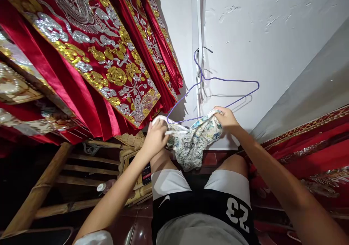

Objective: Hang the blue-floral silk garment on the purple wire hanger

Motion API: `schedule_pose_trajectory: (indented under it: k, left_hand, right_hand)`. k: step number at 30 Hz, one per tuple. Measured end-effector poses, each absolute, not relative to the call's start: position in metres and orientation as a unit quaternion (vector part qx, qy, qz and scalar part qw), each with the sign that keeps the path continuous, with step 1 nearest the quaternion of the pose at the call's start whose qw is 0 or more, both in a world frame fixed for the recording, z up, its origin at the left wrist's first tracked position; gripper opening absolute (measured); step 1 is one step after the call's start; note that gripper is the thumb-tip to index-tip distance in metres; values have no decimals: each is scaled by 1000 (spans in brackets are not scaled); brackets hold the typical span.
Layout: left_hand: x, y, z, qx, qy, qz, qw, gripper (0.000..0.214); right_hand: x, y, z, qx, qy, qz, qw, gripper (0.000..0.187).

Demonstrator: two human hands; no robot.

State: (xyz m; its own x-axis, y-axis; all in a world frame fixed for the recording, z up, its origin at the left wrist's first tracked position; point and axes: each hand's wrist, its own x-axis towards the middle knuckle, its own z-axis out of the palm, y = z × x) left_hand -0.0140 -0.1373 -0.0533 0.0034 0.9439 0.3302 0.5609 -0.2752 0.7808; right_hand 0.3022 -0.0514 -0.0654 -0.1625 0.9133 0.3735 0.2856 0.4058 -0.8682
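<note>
A purple wire hanger (231, 80) hangs by its hook in front of the white wall, tilted so that its left end is lower. Just below it is a white floral garment (195, 147), gathered and crumpled. My left hand (157, 136) is closed on the garment's white edge, close to the hanger's lower left corner. That corner seems to lie at the white strap-like part, but I cannot tell if it passes through. On the other side my right hand (226, 118) pinches the garment's upper right edge, under the hanger's bottom bar. The garment hangs down between my knees.
Red sequined cloths (114, 67) hang at the left. A white cord (199, 23) runs down the wall. Bamboo furniture (51, 187) stands lower left, with a phone (146, 175) and a white-capped bottle (101, 187). More red fabric (313, 157) is at the right.
</note>
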Motion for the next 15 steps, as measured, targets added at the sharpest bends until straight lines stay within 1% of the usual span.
schedule_pose_trajectory:
  k: [3, 5, 8, 10, 11, 12, 15]
  left_hand:
    - [-4, -134, -20, 686, 509, 488, 181, 27]
    - [7, -130, 2, 709, 476, 492, 169, 23]
    - [19, -114, 25, 719, 470, 480, 181, 14]
    - [21, -98, 32, 689, 474, 504, 216, 14]
    - [20, -90, 34, 667, 471, 522, 248, 19]
    - [18, -83, 34, 642, 464, 537, 289, 23]
    - [8, -68, 30, 575, 446, 552, 407, 23]
  right_hand:
    - [315, -68, -55, -443, -692, 313, 476, 11]
    - [314, -76, -49, -443, -693, 325, 466, 11]
    - [302, -86, -46, -433, -689, 366, 451, 11]
    - [294, -93, -47, -425, -687, 376, 454, 10]
    - [292, -96, -48, -426, -684, 372, 461, 15]
    - [292, -98, -49, -434, -676, 361, 474, 27]
    - [310, -95, -50, -466, -633, 297, 542, 74]
